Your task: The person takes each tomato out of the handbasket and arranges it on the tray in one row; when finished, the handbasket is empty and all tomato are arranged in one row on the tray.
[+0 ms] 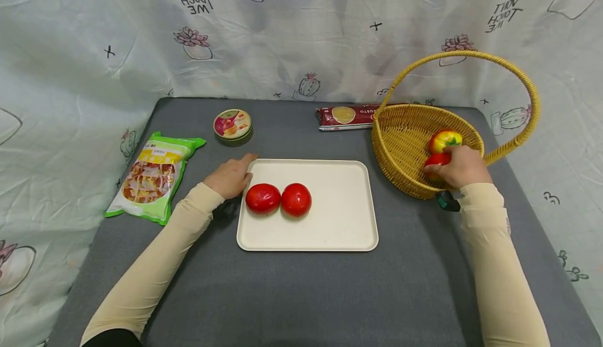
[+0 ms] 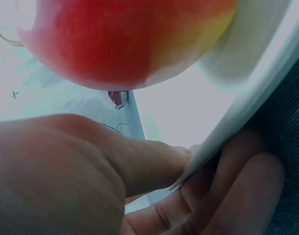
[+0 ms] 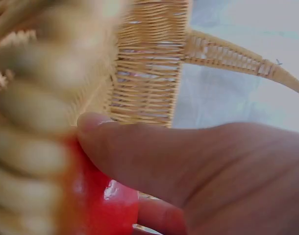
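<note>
Fingers of the right hand (image 1: 467, 167) grip a red fruit (image 1: 437, 159) in the right-side basket (image 1: 400, 133); the left hand (image 1: 231, 177) pinches the tray (image 1: 336, 208) at its far left corner.

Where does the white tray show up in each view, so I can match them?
Head: white tray at the centre.
Left wrist: white tray running from centre to upper right.
Right wrist: not visible.
Shared landmark: pale backdrop cloth, top in head, left in left wrist, upper right in right wrist.
</note>
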`<state>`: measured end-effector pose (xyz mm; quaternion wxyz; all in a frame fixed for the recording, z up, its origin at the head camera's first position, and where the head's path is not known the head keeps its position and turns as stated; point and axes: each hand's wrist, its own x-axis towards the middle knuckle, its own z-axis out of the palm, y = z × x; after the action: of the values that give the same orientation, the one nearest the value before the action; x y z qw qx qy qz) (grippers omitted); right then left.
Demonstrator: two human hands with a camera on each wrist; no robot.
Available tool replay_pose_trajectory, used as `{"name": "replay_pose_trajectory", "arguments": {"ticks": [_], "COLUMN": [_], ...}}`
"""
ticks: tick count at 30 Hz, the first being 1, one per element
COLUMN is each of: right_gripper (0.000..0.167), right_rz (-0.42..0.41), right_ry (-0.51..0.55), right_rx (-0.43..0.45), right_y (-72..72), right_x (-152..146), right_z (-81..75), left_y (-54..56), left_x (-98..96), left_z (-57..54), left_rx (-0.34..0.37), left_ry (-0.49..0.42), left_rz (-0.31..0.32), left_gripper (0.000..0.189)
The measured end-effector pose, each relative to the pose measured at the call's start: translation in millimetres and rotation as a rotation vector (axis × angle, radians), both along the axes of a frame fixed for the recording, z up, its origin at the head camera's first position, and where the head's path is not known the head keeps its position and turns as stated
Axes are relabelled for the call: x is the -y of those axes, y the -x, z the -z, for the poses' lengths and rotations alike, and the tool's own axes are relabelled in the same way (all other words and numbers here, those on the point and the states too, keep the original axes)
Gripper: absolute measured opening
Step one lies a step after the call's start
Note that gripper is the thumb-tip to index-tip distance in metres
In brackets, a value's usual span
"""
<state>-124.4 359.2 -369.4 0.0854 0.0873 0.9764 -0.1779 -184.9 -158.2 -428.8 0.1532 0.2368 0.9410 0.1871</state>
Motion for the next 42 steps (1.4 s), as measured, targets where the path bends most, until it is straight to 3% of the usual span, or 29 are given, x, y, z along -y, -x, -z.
{"name": "replay_pose_trajectory", "arguments": {"ticks": [4,8,17,24,28,35,42], "right_gripper": [0.076,0.075,0.074,0.072,0.069,0.064,0.060], "right_rz": [0.003,-0.011,-0.067,-0.194,-0.315,-0.489,-0.541], "right_ry": [0.009,0.029,0.075,0.144,0.177,0.230,0.249], "right_rx": [0.005,-0.030,-0.128,-0.243,-0.270,-0.218,-0.210], "right_y": [-2.2,-5.8,-13.1,-20.6,-23.8,-29.8,-30.0], "right_x": [1.8,8.7,52.3,95.4,125.8,173.3,192.3], "right_z": [-8.6,-16.0,-32.5,-38.0,-28.6,4.3,24.0], "left_y": [0.4,0.2,-0.2,0.1,-0.2,-0.5,-0.2], "left_x": [0.6,0.6,0.4,0.5,0.6,1.1,0.9], "left_z": [0.1,-0.1,1.4,3.2,3.1,2.4,2.1], "left_rx": [0.002,0.002,-0.008,-0.010,-0.010,-0.009,-0.011], "left_ry": [-0.001,-0.002,-0.005,-0.001,-0.002,-0.001,-0.005], "left_rz": [-0.002,-0.004,0.004,-0.002,-0.006,-0.006,-0.006], "left_gripper": [0.050,0.050,0.050,0.050,0.050,0.050,0.049]}}
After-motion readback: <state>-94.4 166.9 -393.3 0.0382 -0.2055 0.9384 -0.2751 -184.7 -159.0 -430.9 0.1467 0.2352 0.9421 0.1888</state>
